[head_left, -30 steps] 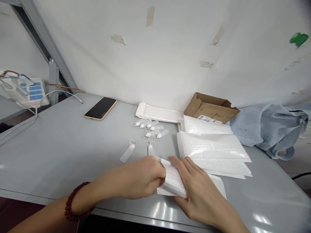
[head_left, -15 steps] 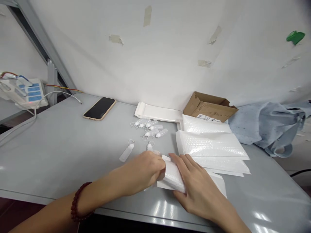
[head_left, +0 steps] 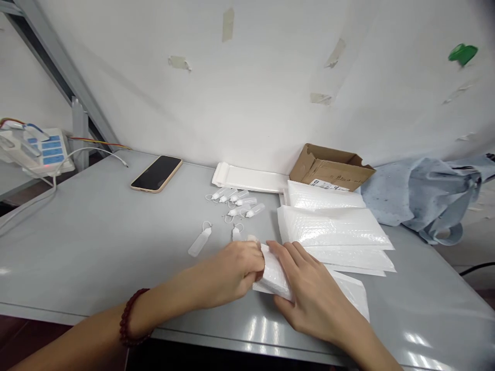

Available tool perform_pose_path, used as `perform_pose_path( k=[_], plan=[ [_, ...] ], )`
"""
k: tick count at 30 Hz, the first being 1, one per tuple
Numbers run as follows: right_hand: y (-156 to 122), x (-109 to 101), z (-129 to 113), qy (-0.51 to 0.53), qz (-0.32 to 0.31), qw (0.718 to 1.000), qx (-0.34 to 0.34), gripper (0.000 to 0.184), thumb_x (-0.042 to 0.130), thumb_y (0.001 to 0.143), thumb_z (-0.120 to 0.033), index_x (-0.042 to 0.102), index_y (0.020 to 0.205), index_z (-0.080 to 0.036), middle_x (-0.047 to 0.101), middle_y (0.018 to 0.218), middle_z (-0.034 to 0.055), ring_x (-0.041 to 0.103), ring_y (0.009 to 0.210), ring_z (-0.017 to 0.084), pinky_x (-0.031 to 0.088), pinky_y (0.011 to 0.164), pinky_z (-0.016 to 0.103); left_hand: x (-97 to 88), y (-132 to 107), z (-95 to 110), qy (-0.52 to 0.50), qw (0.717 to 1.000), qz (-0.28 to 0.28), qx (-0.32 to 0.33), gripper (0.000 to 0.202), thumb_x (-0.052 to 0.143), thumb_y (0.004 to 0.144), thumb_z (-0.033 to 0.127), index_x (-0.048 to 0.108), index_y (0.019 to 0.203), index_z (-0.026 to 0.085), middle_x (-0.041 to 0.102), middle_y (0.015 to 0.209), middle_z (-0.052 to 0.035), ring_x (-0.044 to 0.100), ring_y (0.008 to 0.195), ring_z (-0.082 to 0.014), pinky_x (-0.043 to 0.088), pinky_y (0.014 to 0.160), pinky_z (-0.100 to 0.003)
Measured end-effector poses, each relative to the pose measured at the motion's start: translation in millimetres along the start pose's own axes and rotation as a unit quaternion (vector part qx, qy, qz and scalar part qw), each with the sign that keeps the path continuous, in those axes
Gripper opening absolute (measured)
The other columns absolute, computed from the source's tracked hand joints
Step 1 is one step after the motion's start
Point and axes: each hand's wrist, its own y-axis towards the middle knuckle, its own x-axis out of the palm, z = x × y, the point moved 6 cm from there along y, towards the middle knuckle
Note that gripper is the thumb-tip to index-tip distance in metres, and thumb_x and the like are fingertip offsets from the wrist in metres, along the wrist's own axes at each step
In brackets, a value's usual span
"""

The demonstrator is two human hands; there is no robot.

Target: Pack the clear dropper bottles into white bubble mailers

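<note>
My left hand [head_left: 231, 272] is closed in a pinch at the open left end of a white bubble mailer [head_left: 276, 277] that lies near the table's front edge. What its fingers grip is hidden. My right hand [head_left: 309, 293] lies flat on top of the same mailer with fingers stretched out, pressing it down. A small clear plastic bottle [head_left: 236, 233] stands just behind my left hand, and another one [head_left: 198, 243] lies to its left. A cluster of several small bottles [head_left: 236, 201] lies farther back.
A stack of white bubble mailers [head_left: 336, 232] lies to the right, with an open cardboard box [head_left: 328, 167] behind it. A phone [head_left: 157, 173] lies at the back left. Blue cloth [head_left: 421, 193] sits far right, a power strip [head_left: 40, 152] far left.
My hands and the mailer have stayed almost in place. My left hand's pinch sits a little tighter against the mailer's end. The camera has shifted slightly.
</note>
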Motion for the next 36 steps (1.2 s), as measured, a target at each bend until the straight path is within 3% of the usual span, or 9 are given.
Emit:
perform_pose_path(
  k=[4,9,13,17,19,23,29,33,36],
  plan=[
    [0,2,-3,0.005,-0.007,1.000,-0.003,0.069,0.048,0.067,-0.016,0.034,0.135,-0.010,0.052,0.108,0.0131,0.047,0.100,0.028,0.048,0.083,0.046,3.1,-3,-2,-0.027,0.998,-0.058,-0.021,0.024,0.044,0.083,0.001,0.052,0.066,0.015,0.061,0.075,-0.0013,0.053,0.076,-0.0138,0.041,0.073,-0.024],
    [1,3,-4,0.008,-0.004,1.000,-0.006,0.069,0.048,0.067,-0.016,0.034,0.135,-0.010,0.052,0.109,0.0129,0.046,0.101,0.028,0.048,0.084,0.046,-5.1,-5,-6,-0.025,0.997,-0.046,-0.055,0.024,0.044,0.084,0.007,0.054,0.063,0.014,0.058,0.067,0.0012,0.048,0.061,-0.0098,0.037,0.059,-0.022],
    [1,-1,0,0.016,-0.001,1.000,0.000,0.070,0.049,0.067,-0.016,0.033,0.135,-0.011,0.051,0.108,0.0127,0.046,0.098,0.027,0.048,0.081,0.045,-42.0,-12,-22,-0.064,0.979,0.104,-0.166,0.022,0.048,0.086,0.020,0.063,0.070,0.016,0.060,0.063,0.0028,0.051,0.057,-0.0095,0.036,0.053,-0.020],
    [-1,-5,0,0.026,0.010,1.000,-0.005,0.072,0.049,0.065,-0.015,0.031,0.135,-0.013,0.050,0.105,0.0116,0.046,0.094,0.026,0.048,0.079,0.045,-74.5,-31,-44,-0.136,0.908,0.247,-0.311,0.022,0.052,0.087,0.035,0.066,0.082,0.019,0.065,0.069,0.0018,0.056,0.056,-0.0108,0.043,0.052,-0.020],
    [-1,-6,-1,0.027,0.023,0.999,-0.012,0.073,0.050,0.065,-0.015,0.030,0.135,-0.013,0.050,0.105,0.0117,0.046,0.094,0.026,0.048,0.079,0.044,-73.3,-33,-48,-0.157,0.900,0.216,-0.343,0.029,0.052,0.086,0.041,0.066,0.077,0.018,0.064,0.065,0.0012,0.055,0.052,-0.0107,0.043,0.049,-0.021],
    [-3,-7,-1,0.023,0.043,0.999,-0.022,0.073,0.051,0.066,-0.015,0.028,0.136,-0.014,0.049,0.106,0.0121,0.046,0.095,0.026,0.048,0.079,0.045,-44.7,-21,-40,-0.194,0.926,0.057,-0.318,0.031,0.051,0.086,0.043,0.065,0.075,0.017,0.061,0.059,0.0017,0.054,0.051,-0.0114,0.042,0.048,-0.021],
    [-3,-10,5,0.004,0.064,0.998,0.000,0.072,0.052,0.068,-0.016,0.029,0.136,-0.013,0.050,0.108,0.0135,0.047,0.097,0.028,0.050,0.078,0.045,-45.1,-14,-25,-0.059,0.958,0.170,-0.224,0.014,0.059,0.082,0.026,0.061,0.072,0.016,0.062,0.068,0.0019,0.054,0.062,-0.0114,0.040,0.057,-0.021],
    [-1,-2,1,0.001,0.037,0.999,-0.021,0.077,0.051,0.067,-0.015,0.025,0.139,-0.012,0.053,0.108,0.0136,0.049,0.099,0.028,0.049,0.083,0.045,-17.2,-5,-3,-0.072,0.996,-0.018,-0.054,0.022,0.048,0.086,0.009,0.058,0.068,0.016,0.063,0.072,0.0019,0.056,0.072,-0.0111,0.042,0.071,-0.022],
    [0,7,-4,0.015,-0.004,0.999,-0.038,0.077,0.049,0.067,-0.014,0.024,0.140,-0.012,0.054,0.110,0.0131,0.050,0.100,0.028,0.049,0.084,0.045,5.2,-5,-1,-0.067,0.992,-0.097,-0.034,0.022,0.044,0.086,0.005,0.055,0.070,0.016,0.063,0.077,-0.0002,0.056,0.077,-0.0129,0.045,0.078,-0.024]
  ],
)
